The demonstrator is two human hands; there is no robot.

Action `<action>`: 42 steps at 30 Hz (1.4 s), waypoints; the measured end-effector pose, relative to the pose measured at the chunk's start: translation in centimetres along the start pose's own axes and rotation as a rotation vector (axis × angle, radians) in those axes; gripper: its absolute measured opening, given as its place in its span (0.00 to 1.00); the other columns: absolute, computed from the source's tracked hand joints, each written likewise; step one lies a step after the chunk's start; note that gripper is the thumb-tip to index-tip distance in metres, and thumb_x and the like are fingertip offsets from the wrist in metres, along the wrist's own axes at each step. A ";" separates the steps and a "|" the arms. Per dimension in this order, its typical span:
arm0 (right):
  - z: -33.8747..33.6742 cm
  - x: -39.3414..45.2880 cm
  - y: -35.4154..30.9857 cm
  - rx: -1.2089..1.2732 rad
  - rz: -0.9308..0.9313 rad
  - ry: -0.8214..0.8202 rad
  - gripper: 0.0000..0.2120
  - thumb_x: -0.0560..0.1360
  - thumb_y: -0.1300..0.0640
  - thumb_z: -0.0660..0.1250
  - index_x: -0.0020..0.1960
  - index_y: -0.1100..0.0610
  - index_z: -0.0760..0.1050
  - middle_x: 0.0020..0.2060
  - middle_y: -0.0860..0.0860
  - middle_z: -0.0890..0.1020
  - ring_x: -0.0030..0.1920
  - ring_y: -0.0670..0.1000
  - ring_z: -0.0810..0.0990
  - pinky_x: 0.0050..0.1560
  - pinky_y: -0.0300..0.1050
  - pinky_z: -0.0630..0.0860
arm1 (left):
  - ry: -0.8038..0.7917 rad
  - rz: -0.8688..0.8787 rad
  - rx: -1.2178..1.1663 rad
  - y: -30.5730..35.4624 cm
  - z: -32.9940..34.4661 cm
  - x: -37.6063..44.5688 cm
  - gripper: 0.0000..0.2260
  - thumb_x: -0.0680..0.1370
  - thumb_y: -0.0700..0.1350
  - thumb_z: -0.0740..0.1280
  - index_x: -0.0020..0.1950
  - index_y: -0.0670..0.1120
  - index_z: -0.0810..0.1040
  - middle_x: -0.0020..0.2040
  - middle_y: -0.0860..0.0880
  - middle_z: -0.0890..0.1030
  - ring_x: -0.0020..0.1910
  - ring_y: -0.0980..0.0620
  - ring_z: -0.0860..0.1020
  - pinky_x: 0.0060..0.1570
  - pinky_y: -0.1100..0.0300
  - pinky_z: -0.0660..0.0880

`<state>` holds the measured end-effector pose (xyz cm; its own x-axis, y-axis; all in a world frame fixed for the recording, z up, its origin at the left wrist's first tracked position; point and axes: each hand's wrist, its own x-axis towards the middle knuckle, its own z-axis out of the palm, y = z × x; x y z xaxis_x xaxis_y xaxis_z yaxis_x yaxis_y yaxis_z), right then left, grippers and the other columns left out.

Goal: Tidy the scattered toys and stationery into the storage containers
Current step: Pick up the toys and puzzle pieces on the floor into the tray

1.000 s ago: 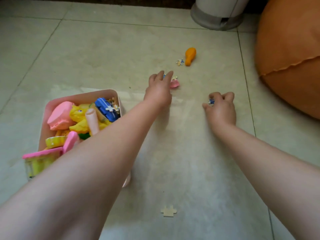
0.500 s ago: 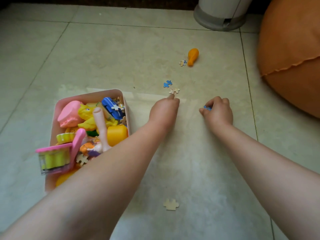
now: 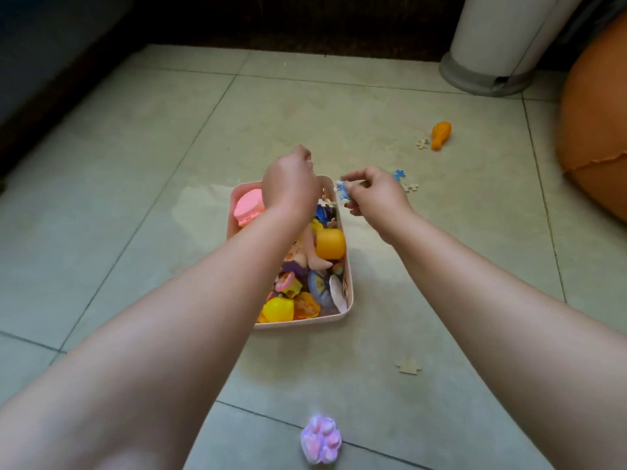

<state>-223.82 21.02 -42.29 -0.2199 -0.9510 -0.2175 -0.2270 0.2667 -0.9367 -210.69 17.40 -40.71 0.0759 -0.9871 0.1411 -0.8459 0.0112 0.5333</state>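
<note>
A pink storage box [image 3: 350, 293] full of colourful toys sits on the tiled floor. My left hand [image 3: 291, 184] hovers over the box's far end with its fingers curled; what it holds is hidden. My right hand [image 3: 375, 191] is just right of the box's far corner, pinching blue puzzle pieces [image 3: 342, 191] by the rim. Loose puzzle pieces lie beyond it: a blue one [image 3: 399, 174] and a beige one [image 3: 411, 187]. Another beige piece [image 3: 408, 365] lies near the front right. An orange toy [image 3: 440, 135] rests farther back with a small piece [image 3: 422, 143] beside it.
A lilac paw-shaped toy [image 3: 320, 439] lies on the floor close to me. A white bin [image 3: 502, 45] stands at the back right, and an orange beanbag [image 3: 597, 137] fills the right edge. Dark furniture runs along the left and back.
Both hands lifted off the floor and moved left to the pink box, the right one carrying blue puzzle pieces. The view shifted, bringing the lilac paw toy into sight.
</note>
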 end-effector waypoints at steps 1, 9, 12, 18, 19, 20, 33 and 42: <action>0.7 -0.3 -0.3 -0.055 -0.027 -0.040 0.06 0.78 0.60 0.64 0.54 0.55 0.76 0.36 0.49 0.77 0.32 0.46 0.77 0.35 0.40 0.75 | -0.003 -0.019 0.032 -0.8 -0.4 -0.1 0.13 0.80 0.42 0.58 0.62 0.48 0.76 0.55 0.43 0.82 0.55 0.42 0.78 0.46 0.56 0.71; -0.9 -0.5 3.5 -0.282 0.033 0.120 0.12 0.77 0.60 0.60 0.57 0.50 0.76 0.45 0.50 0.79 0.45 0.54 0.81 0.38 0.45 0.74 | -0.030 -0.007 0.146 -2.3 -0.6 -0.7 0.15 0.80 0.43 0.59 0.67 0.48 0.74 0.59 0.44 0.79 0.63 0.43 0.71 0.55 0.51 0.70; -3.7 0.5 6.2 -0.366 0.112 0.183 0.16 0.75 0.61 0.58 0.59 0.50 0.75 0.51 0.52 0.79 0.39 0.50 0.76 0.31 0.39 0.67 | -0.035 0.054 0.091 -0.6 1.1 -0.3 0.16 0.79 0.42 0.61 0.66 0.47 0.74 0.60 0.44 0.79 0.64 0.43 0.69 0.59 0.52 0.70; -8.0 4.9 9.6 -0.460 0.144 0.192 0.21 0.75 0.61 0.60 0.66 0.49 0.71 0.57 0.55 0.75 0.46 0.53 0.75 0.44 0.41 0.69 | -0.207 0.223 0.085 4.4 7.2 -0.1 0.20 0.78 0.42 0.61 0.71 0.48 0.70 0.64 0.44 0.76 0.67 0.43 0.67 0.62 0.52 0.68; -8.4 5.8 9.6 -0.504 0.131 0.158 0.23 0.75 0.60 0.61 0.69 0.48 0.69 0.59 0.55 0.74 0.49 0.54 0.76 0.47 0.41 0.69 | -0.278 0.230 0.089 5.0 8.3 0.0 0.21 0.79 0.42 0.61 0.72 0.48 0.68 0.65 0.44 0.74 0.68 0.43 0.66 0.62 0.52 0.68; -8.7 6.8 9.5 -0.548 0.117 0.119 0.25 0.75 0.58 0.63 0.71 0.48 0.67 0.60 0.56 0.72 0.53 0.55 0.76 0.50 0.41 0.69 | -0.349 0.227 0.093 5.5 9.4 0.2 0.22 0.79 0.42 0.62 0.74 0.48 0.66 0.66 0.43 0.73 0.68 0.43 0.66 0.62 0.52 0.68; -10.9 10.8 12.2 -0.571 0.081 0.205 0.06 0.76 0.58 0.67 0.54 0.54 0.75 0.54 0.53 0.69 0.51 0.56 0.78 0.44 0.41 0.65 | -0.517 0.112 0.204 8.8 19.2 5.0 0.25 0.80 0.45 0.60 0.76 0.58 0.60 0.68 0.40 0.65 0.64 0.40 0.69 0.60 0.53 0.70; -12.4 8.9 12.8 -0.567 0.132 0.277 0.10 0.73 0.56 0.72 0.52 0.56 0.75 0.57 0.56 0.73 0.51 0.57 0.78 0.47 0.41 0.68 | -0.349 0.054 0.029 7.9 19.7 3.5 0.06 0.75 0.38 0.63 0.50 0.45 0.77 0.49 0.47 0.66 0.42 0.45 0.70 0.37 0.62 0.65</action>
<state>-240.39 17.92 -52.77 -0.4999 -0.8491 -0.1707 -0.6309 0.4921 -0.5998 -227.53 10.91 -52.38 -0.1502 -0.9804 -0.1277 -0.8588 0.0654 0.5082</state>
